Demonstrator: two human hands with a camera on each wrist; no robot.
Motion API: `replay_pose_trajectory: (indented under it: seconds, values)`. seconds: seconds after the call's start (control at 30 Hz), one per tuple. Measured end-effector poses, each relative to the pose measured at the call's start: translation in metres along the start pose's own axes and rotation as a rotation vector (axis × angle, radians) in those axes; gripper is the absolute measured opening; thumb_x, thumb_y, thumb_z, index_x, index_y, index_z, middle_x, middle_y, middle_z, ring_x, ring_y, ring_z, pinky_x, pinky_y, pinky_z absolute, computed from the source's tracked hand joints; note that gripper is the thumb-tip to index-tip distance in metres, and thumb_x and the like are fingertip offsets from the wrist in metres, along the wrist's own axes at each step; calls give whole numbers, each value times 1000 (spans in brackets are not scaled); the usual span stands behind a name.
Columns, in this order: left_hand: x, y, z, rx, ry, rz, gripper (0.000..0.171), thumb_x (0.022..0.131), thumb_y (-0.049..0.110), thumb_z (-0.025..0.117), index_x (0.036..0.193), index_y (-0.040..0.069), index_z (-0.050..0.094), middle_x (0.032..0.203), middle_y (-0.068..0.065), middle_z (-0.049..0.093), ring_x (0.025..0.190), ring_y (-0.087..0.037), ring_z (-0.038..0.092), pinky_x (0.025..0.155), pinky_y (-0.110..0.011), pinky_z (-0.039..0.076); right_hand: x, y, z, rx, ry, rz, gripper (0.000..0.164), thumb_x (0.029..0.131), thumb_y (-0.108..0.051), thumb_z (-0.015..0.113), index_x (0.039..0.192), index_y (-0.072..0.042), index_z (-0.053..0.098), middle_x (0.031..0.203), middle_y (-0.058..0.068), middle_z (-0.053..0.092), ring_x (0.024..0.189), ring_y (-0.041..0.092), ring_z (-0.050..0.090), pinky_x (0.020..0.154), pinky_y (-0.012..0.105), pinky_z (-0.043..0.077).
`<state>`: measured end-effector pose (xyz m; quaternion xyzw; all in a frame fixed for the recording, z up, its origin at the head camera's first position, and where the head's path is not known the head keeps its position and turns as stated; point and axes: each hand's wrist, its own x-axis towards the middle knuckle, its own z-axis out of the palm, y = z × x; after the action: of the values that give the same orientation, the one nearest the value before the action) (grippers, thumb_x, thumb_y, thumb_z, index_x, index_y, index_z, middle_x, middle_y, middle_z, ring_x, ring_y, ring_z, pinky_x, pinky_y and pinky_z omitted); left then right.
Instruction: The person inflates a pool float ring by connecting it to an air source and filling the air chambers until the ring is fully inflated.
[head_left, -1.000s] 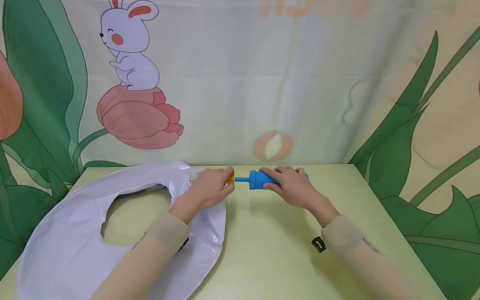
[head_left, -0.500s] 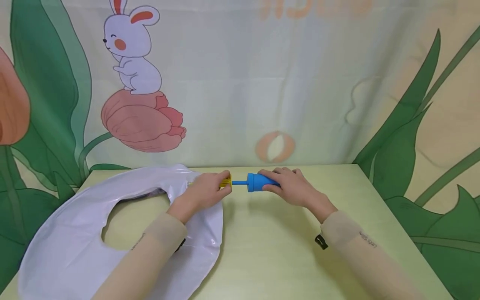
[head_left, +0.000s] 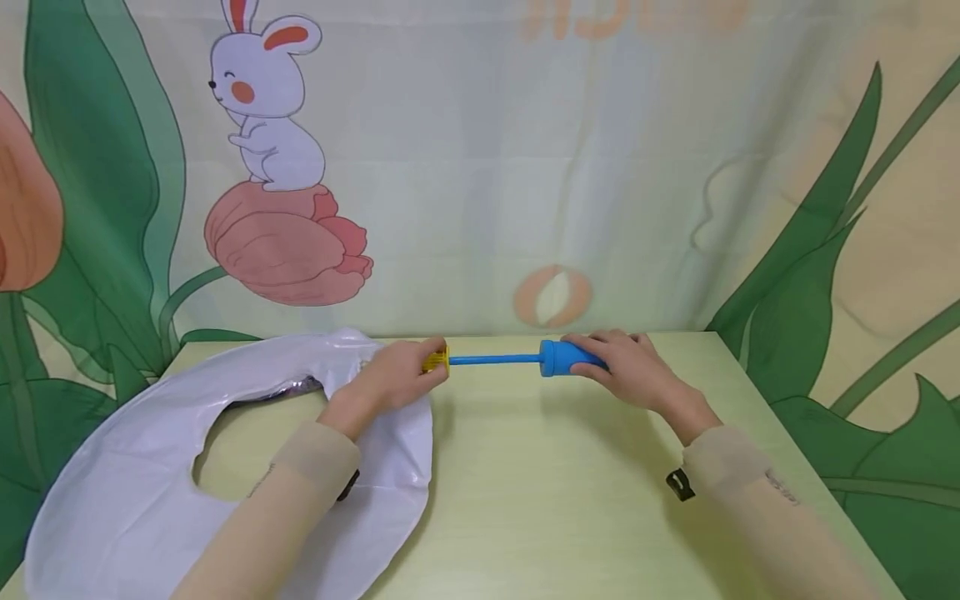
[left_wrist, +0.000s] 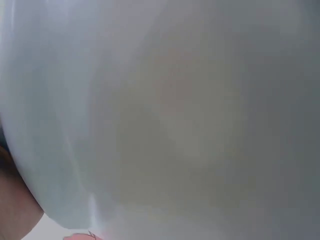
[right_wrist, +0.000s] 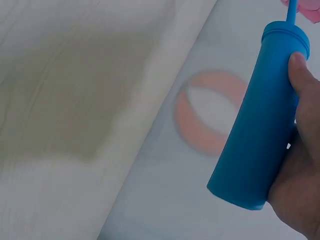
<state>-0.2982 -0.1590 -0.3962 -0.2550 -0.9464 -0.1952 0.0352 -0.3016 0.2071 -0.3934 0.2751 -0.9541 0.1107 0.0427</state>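
A hand air pump lies level above the table, its blue rod (head_left: 495, 360) pulled well out between two parts. My left hand (head_left: 390, 372) grips the yellow barrel (head_left: 437, 360), most of which is hidden in the fingers. The blue sleeve (right_wrist: 260, 115) of the pump is gripped by my right hand (head_left: 626, 368), the thumb lying along its side. A partly inflated, wrinkled white swim ring (head_left: 127, 467) spreads under my left forearm, its upper right edge at my left hand. In the left wrist view the ring's pale surface (left_wrist: 175, 110) fills nearly everything, hiding the left fingers.
A pale yellow-green table (head_left: 510, 508) carries the ring on its left side. Behind it hangs a curtain (head_left: 450, 183) printed with a rabbit, tulips and leaves. Black straps (head_left: 680, 484) hang near the sleeve cuffs.
My right hand has moved right with the blue sleeve, baring much more of the rod. My left hand has shifted slightly left with the yellow barrel, and the ring's edge has moved with it.
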Motion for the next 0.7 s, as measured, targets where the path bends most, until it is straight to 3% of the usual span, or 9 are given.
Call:
replay_pose_trajectory:
  seconds: [0.2,0.47,0.7]
  values:
    - [6,14,5,34,31,63,14,92,24,48,100,15,53,70,0,49,66,-20,49,62,-34,37,10,-25,1,-55,42,-44,56,103,-46,59,152,-22,50,138,13,60,127,37,53,95,60,36]
    - [12,38,13,70,50,84,16,96,24,50,104,12,55,75,0,55,67,-19,53,64,-35,43,26,-65,6,-74,47,-85,54,104,-48,54,153,-25,49,129,9,63,117,32,57,91,57,36]
    - [10,33,13,-10,-4,62,21,96,25,51,112,13,57,76,-1,55,69,-20,53,65,-35,42,23,-61,4,-41,19,-89,53,103,-47,56,152,-27,50,129,8,63,120,29,57,93,56,36]
